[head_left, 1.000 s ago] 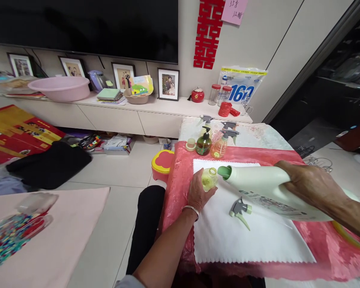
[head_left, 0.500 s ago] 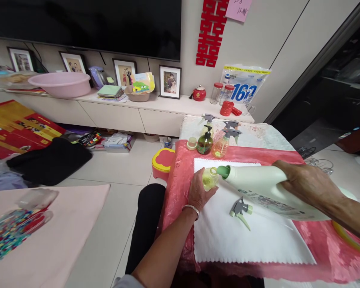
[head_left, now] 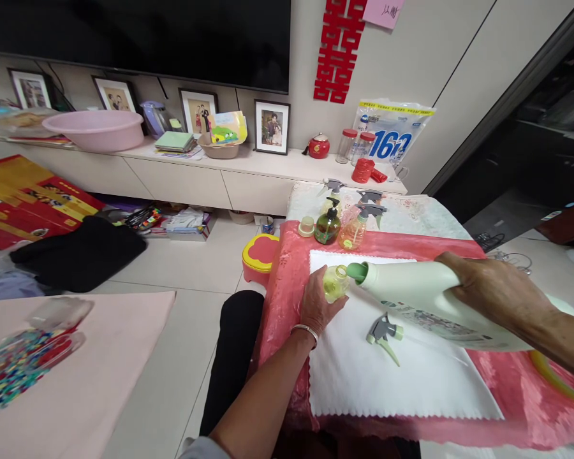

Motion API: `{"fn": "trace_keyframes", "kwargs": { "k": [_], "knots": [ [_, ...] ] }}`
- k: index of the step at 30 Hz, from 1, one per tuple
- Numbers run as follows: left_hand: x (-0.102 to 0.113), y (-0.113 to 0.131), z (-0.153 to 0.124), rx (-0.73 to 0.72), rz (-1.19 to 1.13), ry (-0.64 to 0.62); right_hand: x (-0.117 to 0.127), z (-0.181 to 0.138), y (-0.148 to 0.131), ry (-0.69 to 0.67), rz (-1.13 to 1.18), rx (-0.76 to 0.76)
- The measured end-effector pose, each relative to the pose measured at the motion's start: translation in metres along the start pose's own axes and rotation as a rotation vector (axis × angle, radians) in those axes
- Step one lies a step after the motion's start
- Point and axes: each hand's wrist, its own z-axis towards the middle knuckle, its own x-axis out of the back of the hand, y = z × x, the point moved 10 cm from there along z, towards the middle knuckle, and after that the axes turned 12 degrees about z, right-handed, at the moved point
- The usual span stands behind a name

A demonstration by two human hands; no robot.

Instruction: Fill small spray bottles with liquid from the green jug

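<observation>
My left hand point(head_left: 316, 303) is wrapped round a small clear yellow-green bottle point(head_left: 335, 285), whose open mouth faces up. With my right hand point(head_left: 483, 290) I grip the handle of a large pale green detergent jug point(head_left: 411, 284), tipped almost level. Its green spout point(head_left: 357, 273) is right at the small bottle's mouth; whether liquid is running I cannot make out. A grey and green spray trigger head point(head_left: 385, 335) with its tube lies on the white cloth point(head_left: 392, 389) below the jug.
Behind the cloth stand a round cap point(head_left: 306, 226), a dark green pump bottle point(head_left: 328, 226), an orange spray bottle point(head_left: 354, 233) and other sprayers. A red and yellow stool point(head_left: 259, 255) is left of the table. Colourful small pieces point(head_left: 14, 363) lie on a pink surface at far left.
The view has shifted very slightly. Both hands, the small bottle and the tilted jug keep nearly the same places.
</observation>
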Motion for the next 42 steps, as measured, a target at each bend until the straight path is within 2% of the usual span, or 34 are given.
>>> {"fn": "trace_keyframes", "kwargs": {
  "k": [42],
  "knots": [
    [-0.001, 0.0, 0.0, -0.002, -0.049, 0.009, 0.018, -0.005, -0.007, -0.039, -0.092, 0.009]
  ]
}}
